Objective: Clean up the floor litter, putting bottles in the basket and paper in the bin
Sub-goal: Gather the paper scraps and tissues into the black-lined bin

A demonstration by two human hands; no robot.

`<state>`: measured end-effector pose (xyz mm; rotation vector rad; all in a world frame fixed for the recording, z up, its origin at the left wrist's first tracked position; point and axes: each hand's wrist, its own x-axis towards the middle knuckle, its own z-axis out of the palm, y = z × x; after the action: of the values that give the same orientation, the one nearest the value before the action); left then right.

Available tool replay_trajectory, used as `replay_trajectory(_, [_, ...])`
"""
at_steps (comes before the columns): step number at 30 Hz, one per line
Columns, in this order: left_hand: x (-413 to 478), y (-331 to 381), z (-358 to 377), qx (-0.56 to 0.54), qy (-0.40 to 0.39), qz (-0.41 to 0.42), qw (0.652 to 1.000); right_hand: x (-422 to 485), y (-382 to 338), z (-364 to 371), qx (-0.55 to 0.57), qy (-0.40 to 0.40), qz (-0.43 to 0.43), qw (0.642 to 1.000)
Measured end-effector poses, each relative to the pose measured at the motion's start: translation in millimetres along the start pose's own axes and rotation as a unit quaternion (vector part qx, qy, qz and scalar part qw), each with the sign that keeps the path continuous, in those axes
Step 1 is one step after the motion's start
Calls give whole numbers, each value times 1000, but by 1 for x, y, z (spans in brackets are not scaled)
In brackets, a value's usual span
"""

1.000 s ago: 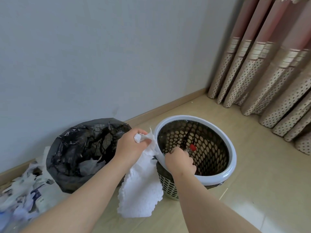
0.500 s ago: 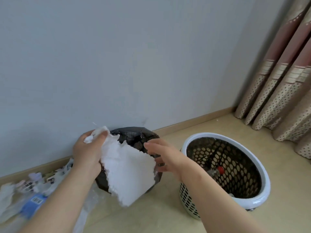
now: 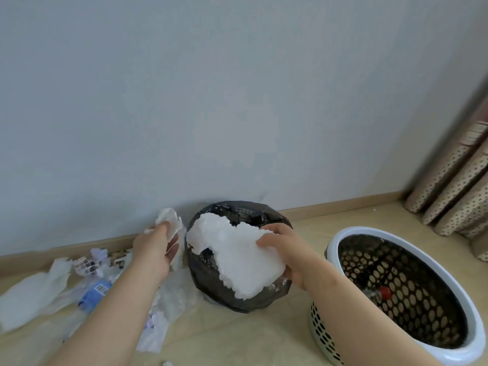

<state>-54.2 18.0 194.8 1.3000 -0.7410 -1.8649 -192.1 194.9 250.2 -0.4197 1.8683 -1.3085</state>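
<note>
R hand (image 3: 286, 256) grips big white paper sheet (image 3: 237, 260), fingers curled on its edge, over black-bagged bin (image 3: 208, 281); L hand (image 3: 155, 250) pinches small paper scrap (image 3: 169, 220).

Both bare forearms are extended forward, the left from the lower left and the right from the lower right; the left hand (image 3: 155, 250) is raised with its palm turned inward toward the other hand; a small scrap of paper (image 3: 169, 223) is pinched at its fingertips and stands just above them; the other fingers are loosely curled below the scrap; the right hand (image 3: 286, 256) is held level with the left; a larger sheet of paper (image 3: 235, 260) is gripped by its thumb and curled fingers at one edge; the sheet is spread away from those fingers toward the left hand; the two hands are kept apart, not touching.
</note>
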Motion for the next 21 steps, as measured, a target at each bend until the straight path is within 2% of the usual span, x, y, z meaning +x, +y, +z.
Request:
replay_trajectory(3, [2, 2, -2, -20, 11, -2, 1000, 14, -5, -1, 56, 104, 9, 993])
replay_trajectory(5, [-3, 0, 1, -17, 1, -3, 1000, 22, -7, -1, 67, 141, 12, 988])
replay_trajectory(11, [-6, -10, 6, 90, 0, 19, 996, 60, 7, 10, -25, 198, 70, 977])
replay_trajectory(15, [2, -23, 4, 110, 6, 28, 993, 87, 28, 24, -52, 207, 128, 969])
replay_trajectory(18, [6, -28, 6, 131, 8, 42, 990, 101, 46, 30, -129, 205, 71, 968])
replay_trajectory(21, [8, -35, 11, 142, 13, 34, 989, 105, 58, 37, -231, 144, 24, 962])
